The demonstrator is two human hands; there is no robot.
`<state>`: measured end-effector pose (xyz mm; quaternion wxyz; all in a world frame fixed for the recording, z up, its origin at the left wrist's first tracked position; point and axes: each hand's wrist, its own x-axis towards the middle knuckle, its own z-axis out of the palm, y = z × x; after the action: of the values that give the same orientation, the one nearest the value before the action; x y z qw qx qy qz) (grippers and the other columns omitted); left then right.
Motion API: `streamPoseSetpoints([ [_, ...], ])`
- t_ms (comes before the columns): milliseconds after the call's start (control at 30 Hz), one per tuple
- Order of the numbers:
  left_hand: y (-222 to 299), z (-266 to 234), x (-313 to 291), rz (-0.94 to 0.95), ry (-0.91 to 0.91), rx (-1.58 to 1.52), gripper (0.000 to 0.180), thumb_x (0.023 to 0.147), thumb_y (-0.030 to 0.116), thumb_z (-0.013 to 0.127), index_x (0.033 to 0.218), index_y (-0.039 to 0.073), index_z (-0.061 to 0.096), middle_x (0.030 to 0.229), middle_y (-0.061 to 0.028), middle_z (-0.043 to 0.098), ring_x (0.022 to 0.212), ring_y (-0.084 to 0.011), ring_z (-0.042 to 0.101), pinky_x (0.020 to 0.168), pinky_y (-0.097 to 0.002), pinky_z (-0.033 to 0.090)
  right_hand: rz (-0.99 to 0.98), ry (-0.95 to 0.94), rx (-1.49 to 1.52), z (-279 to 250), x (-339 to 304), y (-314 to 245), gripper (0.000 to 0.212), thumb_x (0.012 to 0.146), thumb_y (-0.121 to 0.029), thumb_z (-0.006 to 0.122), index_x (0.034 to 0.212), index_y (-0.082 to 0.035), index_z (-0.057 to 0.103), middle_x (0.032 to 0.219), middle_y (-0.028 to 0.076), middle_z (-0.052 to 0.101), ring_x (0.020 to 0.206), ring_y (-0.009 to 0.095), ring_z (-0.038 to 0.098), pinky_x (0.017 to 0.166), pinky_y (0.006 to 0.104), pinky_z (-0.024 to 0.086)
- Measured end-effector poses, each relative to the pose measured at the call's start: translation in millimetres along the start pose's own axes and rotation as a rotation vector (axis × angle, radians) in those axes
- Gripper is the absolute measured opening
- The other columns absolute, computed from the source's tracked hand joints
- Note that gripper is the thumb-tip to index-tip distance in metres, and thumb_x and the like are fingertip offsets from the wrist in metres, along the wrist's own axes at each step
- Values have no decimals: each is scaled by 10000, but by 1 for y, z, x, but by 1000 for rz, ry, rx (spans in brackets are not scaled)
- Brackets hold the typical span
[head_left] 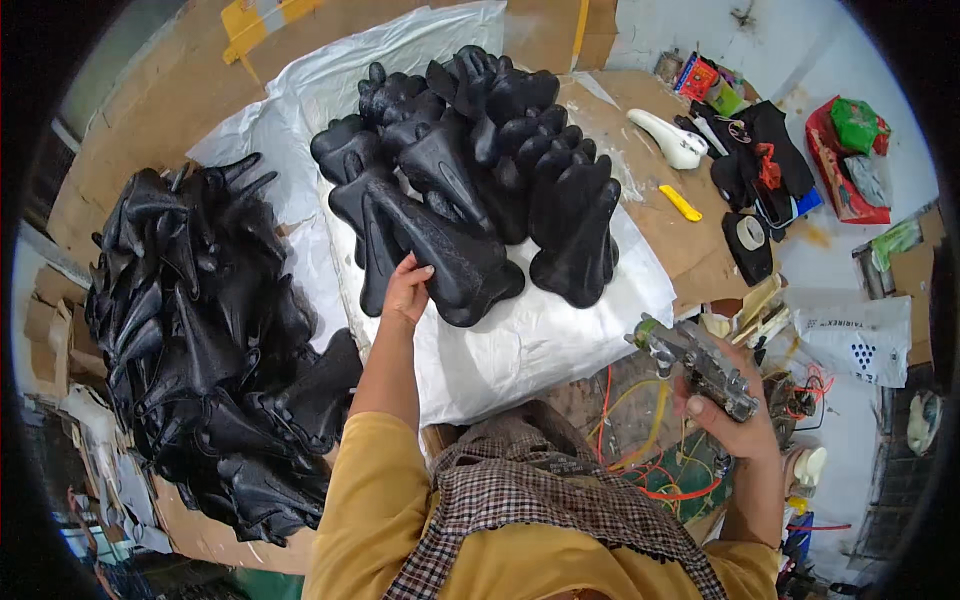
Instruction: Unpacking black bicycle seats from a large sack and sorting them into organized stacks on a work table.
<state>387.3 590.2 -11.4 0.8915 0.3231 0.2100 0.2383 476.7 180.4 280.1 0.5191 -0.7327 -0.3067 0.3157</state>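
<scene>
My left hand (406, 287) is closed on the near left edge of a black bicycle saddle (440, 245), thumb on top. That saddle leans on other black saddles (500, 130) heaped on a white-covered table (540, 345). One more black saddle (580, 245) lies just to its right. Out to the right, away from the heap, my right hand (735, 405) grips a worn metal staple gun (700, 365), apparently air-driven, its greenish end toward the table. Part of the tool's handle is hidden by my fingers.
On the left lies a large pile of black saddle covers (200, 340). A white saddle (670, 138), a yellow utility knife (680, 203) and a tape roll (750, 233) lie on cardboard at the right. Orange and yellow hoses (655, 430) hang below the table's near edge.
</scene>
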Motion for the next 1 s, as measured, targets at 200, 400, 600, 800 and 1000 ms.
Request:
streamPoseSetpoints([
  [200, -13, -1, 28, -48, 55, 213, 305, 680, -67, 596, 959, 55, 609, 891, -15, 615, 815, -157, 552, 751, -272, 421, -160, 119, 168, 11, 42, -31, 663, 739, -166, 703, 1283, 29, 378, 855, 50, 581, 740, 119, 552, 654, 233, 450],
  [400, -13, 9, 30, -11, -13, 165, 348, 682, -60, 585, 1017, 34, 587, 960, -42, 623, 900, -181, 570, 864, -287, 418, -2, 42, -24, -3, 53, 2, 616, 741, -185, 693, 1251, 31, 422, 823, 34, 575, 721, 93, 529, 654, 233, 438],
  [600, 16, 18, 7, -98, -174, 164, 474, 626, -68, 600, 1089, 22, 553, 1043, -64, 617, 1007, -200, 558, 938, -319, 389, -102, 159, 175, 17, 90, -20, 673, 732, -261, 704, 1257, 36, 404, 801, 77, 577, 686, 127, 547, 614, 256, 443],
  [800, 66, -22, -12, -45, -130, 146, 634, 534, -24, 609, 1158, -16, 499, 1162, -96, 561, 1116, -257, 504, 994, -360, 355, -57, 143, 197, 17, 116, -17, 707, 724, -252, 701, 1272, 49, 371, 844, 90, 576, 711, 139, 558, 639, 270, 458],
  [1000, 151, -2, 63, 152, -209, 130, 656, 586, 33, 561, 1225, -50, 442, 1203, -136, 533, 1140, -283, 484, 1008, -367, 338, 20, 47, 154, 23, 134, 9, 685, 743, -198, 685, 1288, 52, 354, 855, 52, 574, 770, 114, 553, 711, 256, 450],
])
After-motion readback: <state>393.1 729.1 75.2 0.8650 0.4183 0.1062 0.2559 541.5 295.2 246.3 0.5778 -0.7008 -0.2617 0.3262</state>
